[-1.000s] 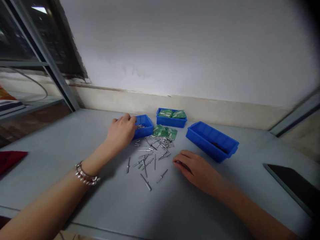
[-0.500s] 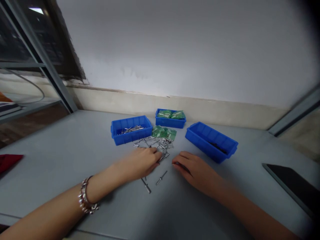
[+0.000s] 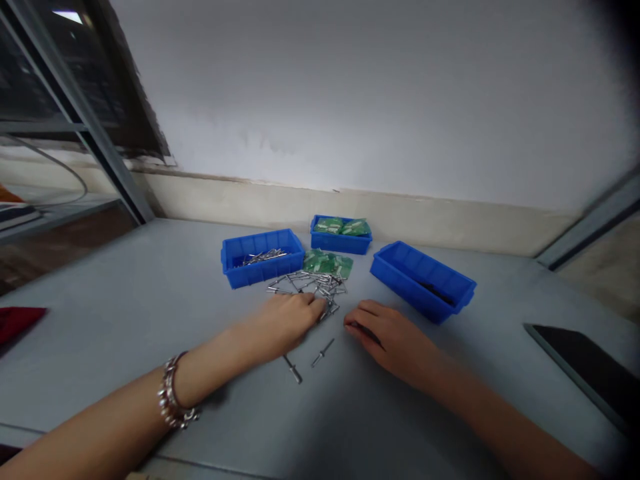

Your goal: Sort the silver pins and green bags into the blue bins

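Note:
My left hand [image 3: 285, 325], with a beaded bracelet at the wrist, reaches to the near side of a loose pile of silver blind rivets [image 3: 327, 283]. Its fingers curl down among them, and the fingertips are mostly hidden. One rivet [image 3: 293, 370] pokes out from below that hand, and a single rivet [image 3: 323, 353] lies between my hands. My right hand [image 3: 383, 333] rests on the table right of the pile, thumb and fingers drawn together. A dark strip shows between them; whether it is an object or shadow is unclear.
Behind the pile lie green packets [image 3: 327, 264]. A blue bin with rivets [image 3: 265, 272] stands left, another with green packets [image 3: 341, 245] at the back, and one with dark pieces [image 3: 420, 293] right. A dark flat panel [image 3: 585, 367] lies far right, red material [image 3: 20, 323] far left.
My left hand has shifted slightly right and up, further over the near edge of the rivet pile. My right hand stays where it was.

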{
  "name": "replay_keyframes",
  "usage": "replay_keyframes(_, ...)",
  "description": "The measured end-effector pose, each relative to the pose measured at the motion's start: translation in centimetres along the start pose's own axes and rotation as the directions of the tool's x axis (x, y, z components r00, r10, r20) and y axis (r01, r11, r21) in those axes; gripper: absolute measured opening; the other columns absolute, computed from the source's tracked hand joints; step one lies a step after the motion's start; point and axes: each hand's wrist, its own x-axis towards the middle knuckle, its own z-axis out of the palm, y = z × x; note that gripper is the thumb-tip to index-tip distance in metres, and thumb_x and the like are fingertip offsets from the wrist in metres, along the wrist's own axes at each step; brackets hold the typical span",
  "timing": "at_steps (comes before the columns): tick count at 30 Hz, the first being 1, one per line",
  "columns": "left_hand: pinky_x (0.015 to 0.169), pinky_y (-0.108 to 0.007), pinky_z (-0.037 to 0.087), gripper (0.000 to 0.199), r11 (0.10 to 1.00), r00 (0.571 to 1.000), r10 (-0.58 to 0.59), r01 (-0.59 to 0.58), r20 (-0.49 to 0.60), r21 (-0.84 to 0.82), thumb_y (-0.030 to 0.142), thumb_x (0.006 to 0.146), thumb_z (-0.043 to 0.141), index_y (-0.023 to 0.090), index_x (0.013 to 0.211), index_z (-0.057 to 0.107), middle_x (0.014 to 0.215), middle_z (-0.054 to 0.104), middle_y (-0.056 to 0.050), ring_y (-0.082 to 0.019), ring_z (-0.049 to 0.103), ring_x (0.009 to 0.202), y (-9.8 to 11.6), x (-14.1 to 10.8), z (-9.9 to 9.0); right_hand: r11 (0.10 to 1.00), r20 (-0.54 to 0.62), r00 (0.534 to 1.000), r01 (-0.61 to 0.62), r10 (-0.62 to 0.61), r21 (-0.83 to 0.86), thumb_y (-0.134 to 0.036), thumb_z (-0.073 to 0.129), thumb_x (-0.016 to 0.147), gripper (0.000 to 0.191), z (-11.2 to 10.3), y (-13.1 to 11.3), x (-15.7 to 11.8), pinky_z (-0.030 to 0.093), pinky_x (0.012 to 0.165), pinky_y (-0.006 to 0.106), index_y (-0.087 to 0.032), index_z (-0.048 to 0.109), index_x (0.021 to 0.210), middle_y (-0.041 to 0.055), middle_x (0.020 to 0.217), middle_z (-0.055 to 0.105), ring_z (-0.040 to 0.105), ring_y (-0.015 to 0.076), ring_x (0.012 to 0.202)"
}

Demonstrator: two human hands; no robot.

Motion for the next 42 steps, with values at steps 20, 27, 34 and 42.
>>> replay_keyframes(20, 0.057, -0.02, 0.038, 0.005, 0.736, 0.915, -0.121, -0.178, -0.386, -0.653, 0.015, 0.083, 0.048, 0.018, 0.08, 0.053, 0.071, 0.056, 0.002, -0.008, 0.048, 0.062, 2.5, 0.0, -1.1, 0.656, 0.089, 0.995, -0.103, 0.055, 0.748, -0.035, 0.043, 0.085, 0.023, 0.8, -1.1, 0.0, 0.036, 0.053, 0.023, -0.018, 0.058, 0.089, 0.0001, 0.072, 0.054, 0.046, 0.0114, 0.061)
replay_keyframes(27, 0.063, -0.022, 0.04, 0.009, 0.771, 0.909, -0.075, -0.207, -0.409, -0.602, 0.018, 0.086, 0.043, 0.017, 0.085, 0.052, 0.079, 0.055, -0.001, -0.01, 0.049, 0.07, 2.4, -0.1, -0.8, 0.573, 0.124, 0.986, -0.165, 0.11, 0.803, -0.033, 0.047, 0.083, 0.021, 0.3, -1.2, 0.2, 0.036, 0.054, 0.022, -0.016, 0.058, 0.079, -0.0015, 0.065, 0.05, 0.046, 0.0105, 0.06)
replay_keyframes(34, 0.065, -0.026, 0.043, 0.023, 0.959, 0.931, 0.143, -0.214, -0.335, -0.186, 0.021, 0.089, 0.031, 0.015, 0.098, 0.051, 0.095, 0.052, -0.008, -0.016, 0.052, 0.078, 1.2, 0.1, 0.0, 0.644, 0.097, 0.975, -0.204, 0.198, 0.737, -0.035, 0.047, 0.083, 0.022, 0.3, -0.5, 0.4, 0.038, 0.056, 0.023, -0.017, 0.058, 0.082, 0.0001, 0.071, 0.055, 0.048, 0.0117, 0.064)
replay_keyframes(42, 0.06, -0.026, 0.043, 0.029, 0.98, 0.926, 0.152, -0.186, -0.346, -0.069, 0.026, 0.092, 0.027, 0.015, 0.091, 0.053, 0.087, 0.054, -0.006, -0.015, 0.053, 0.072, 0.8, 0.5, 0.0, 0.794, 0.02, 0.981, -0.169, 0.194, 0.584, -0.034, 0.042, 0.086, 0.025, 0.2, -0.2, 0.4, 0.031, 0.049, 0.021, -0.017, 0.052, 0.069, -0.0031, 0.06, 0.049, 0.044, 0.0097, 0.056)
